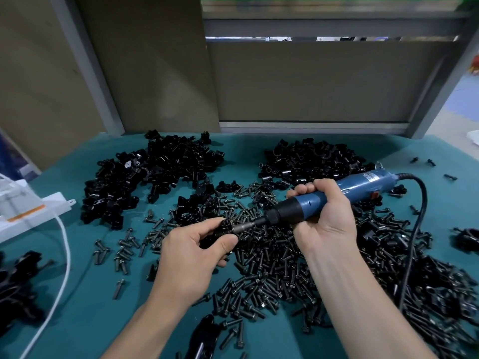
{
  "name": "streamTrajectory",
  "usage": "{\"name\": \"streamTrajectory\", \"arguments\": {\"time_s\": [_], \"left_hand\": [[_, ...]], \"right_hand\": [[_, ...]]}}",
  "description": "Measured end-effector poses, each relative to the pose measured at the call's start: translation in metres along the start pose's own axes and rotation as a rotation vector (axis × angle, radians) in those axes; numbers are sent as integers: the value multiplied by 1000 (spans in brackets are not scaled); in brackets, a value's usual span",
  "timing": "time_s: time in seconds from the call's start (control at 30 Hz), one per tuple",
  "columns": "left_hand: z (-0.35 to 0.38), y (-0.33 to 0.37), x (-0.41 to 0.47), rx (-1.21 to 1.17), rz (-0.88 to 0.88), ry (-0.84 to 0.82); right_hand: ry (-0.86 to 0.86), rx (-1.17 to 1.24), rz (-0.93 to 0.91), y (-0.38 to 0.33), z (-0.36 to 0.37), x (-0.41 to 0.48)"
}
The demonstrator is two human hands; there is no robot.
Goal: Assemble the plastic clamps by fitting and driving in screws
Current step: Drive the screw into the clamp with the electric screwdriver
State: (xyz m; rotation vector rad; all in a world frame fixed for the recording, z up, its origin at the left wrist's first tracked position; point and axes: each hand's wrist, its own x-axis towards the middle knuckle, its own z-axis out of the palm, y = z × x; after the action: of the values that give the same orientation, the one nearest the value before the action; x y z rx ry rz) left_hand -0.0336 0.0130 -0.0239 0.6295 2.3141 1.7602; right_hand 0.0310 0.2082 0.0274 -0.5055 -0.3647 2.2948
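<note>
My left hand (193,251) pinches a small black plastic clamp (220,233) between thumb and fingers above the screw heap. My right hand (325,216) grips a blue electric screwdriver (334,194), angled down to the left. Its metal bit (242,227) touches the clamp where a screw sits. A wide heap of black screws (264,257) covers the green table mat (77,255) under both hands. Two piles of black clamp halves lie behind, one at back left (153,174) and one at back right (311,159).
The screwdriver's black cable (414,229) loops down the right side over more clamps (440,294). A white box (28,211) with a white cable (64,255) sits at the left edge. Dark parts (18,281) lie at the far left. A grey frame and panels stand behind the table.
</note>
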Motion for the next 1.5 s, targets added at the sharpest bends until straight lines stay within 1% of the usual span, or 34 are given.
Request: {"name": "streamTrajectory", "arguments": {"time_s": [0.1, 0.17, 0.27, 0.4, 0.7, 1.07, 1.17, 1.33, 1.43, 1.5], "left_hand": [[1, 2, -2, 26, 19, -17], [1, 6, -3, 102, 49, -37], [0, 11, -5, 187, 72, -27], [1, 13, -6, 225, 82, -14], [2, 8, -4, 219, 58, -43], [3, 8, -3, 232, -11, -59], [3, 8, -1, 223, -54, -100], [3, 7, -1, 184, -84, -124], [-1, 7, 2, 87, -136, -180], [-4, 11, 3, 40, -159, -252]], "right_hand": [[-1, -3, -4, -1, 0, -1], [3, -14, -9, -1, 0, -2], [2, -9, -6, 0, 1, -4], [-7, -2, 0, 2, 3, -5], [-18, -11, 17, 8, 1, -5], [-27, 1, 11, 11, 0, -7], [-95, 8, -4, 10, 2, -7], [-298, -44, -30, 7, 8, -10], [-460, -59, 46, 0, 8, -11], [-526, -68, 114, -8, 4, -10]]}}
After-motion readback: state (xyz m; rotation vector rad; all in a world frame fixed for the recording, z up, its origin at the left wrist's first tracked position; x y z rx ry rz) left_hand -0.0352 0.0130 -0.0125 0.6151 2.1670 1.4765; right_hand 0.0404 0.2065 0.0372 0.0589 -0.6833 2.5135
